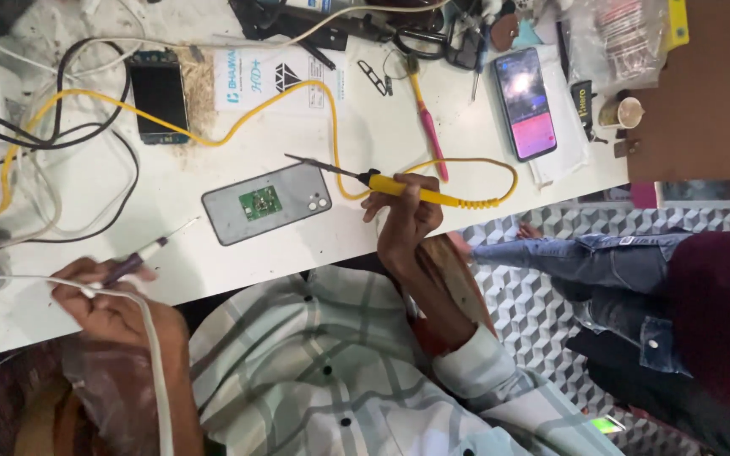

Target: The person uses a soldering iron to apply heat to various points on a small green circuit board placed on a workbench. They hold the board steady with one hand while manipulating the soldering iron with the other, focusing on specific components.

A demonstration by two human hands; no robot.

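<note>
A grey phone (268,203) lies back-up on the white table (382,127), with a small green circuit board (259,203) resting on it. My right hand (405,215) grips a yellow-handled soldering iron (399,187). Its dark tip points left and ends just above the phone's upper edge. The iron's yellow cord (238,118) loops across the table. My left hand (107,295), at the table's near edge, holds a thin purple-handled tool (141,253) whose pale tip points toward the phone. A white cable (152,338) runs over that hand.
A dark-screened phone (160,97) and tangled black and white cables (52,169) lie at the left. A lit phone (525,101), scissors (433,42), a pink tool (428,122), a white card (285,80) and a small cup (627,110) sit farther back. Another person in jeans (593,262) sits to the right.
</note>
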